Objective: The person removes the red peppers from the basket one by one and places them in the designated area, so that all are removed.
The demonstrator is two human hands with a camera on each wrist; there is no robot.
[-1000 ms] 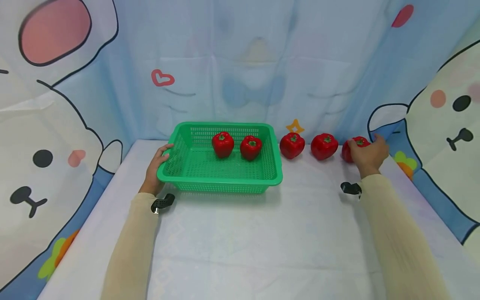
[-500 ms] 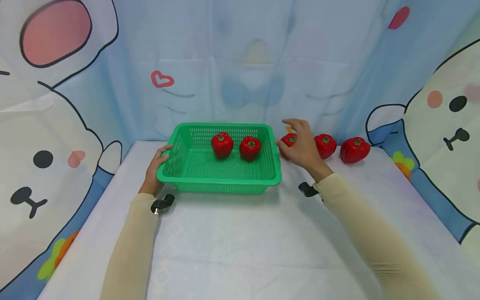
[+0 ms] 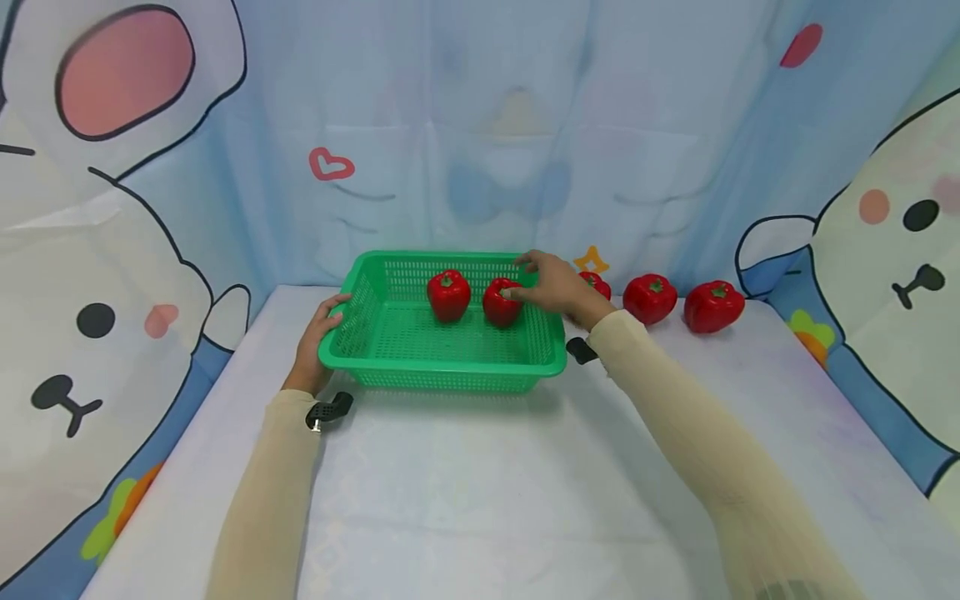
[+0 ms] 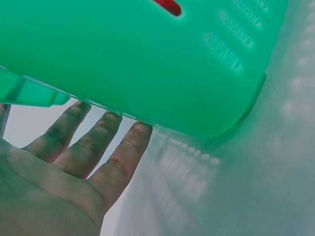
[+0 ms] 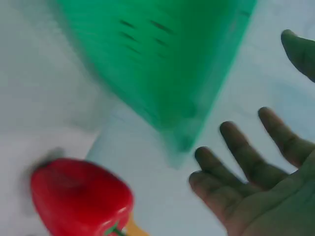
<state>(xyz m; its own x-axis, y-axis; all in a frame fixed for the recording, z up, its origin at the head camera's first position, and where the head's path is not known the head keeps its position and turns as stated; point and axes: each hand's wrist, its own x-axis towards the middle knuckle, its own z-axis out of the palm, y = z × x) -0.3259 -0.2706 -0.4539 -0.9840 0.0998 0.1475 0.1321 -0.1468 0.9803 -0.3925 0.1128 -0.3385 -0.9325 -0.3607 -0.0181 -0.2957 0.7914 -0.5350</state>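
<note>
A green plastic basket (image 3: 442, 363) stands on the table with two red bell peppers inside, the left pepper (image 3: 449, 297) and the right pepper (image 3: 502, 303). My left hand (image 3: 309, 346) rests against the basket's left end. In the left wrist view its fingers (image 4: 93, 142) are fairly straight, their tips touching the basket's edge. My right hand (image 3: 555, 287) hovers over the basket's right rim, beside the right pepper. The right wrist view shows its fingers (image 5: 251, 157) spread and holding nothing.
Three more red bell peppers stand in a row right of the basket: a near one (image 3: 596, 284) partly hidden by my right hand, a middle one (image 3: 649, 298) and a far-right one (image 3: 714, 306). A printed curtain (image 3: 510, 125) hangs behind the white-covered table (image 3: 480, 492).
My right hand has left the far-right pepper, which stays on the table, and moved left past the other peppers to the basket. My left hand stays at the basket.
</note>
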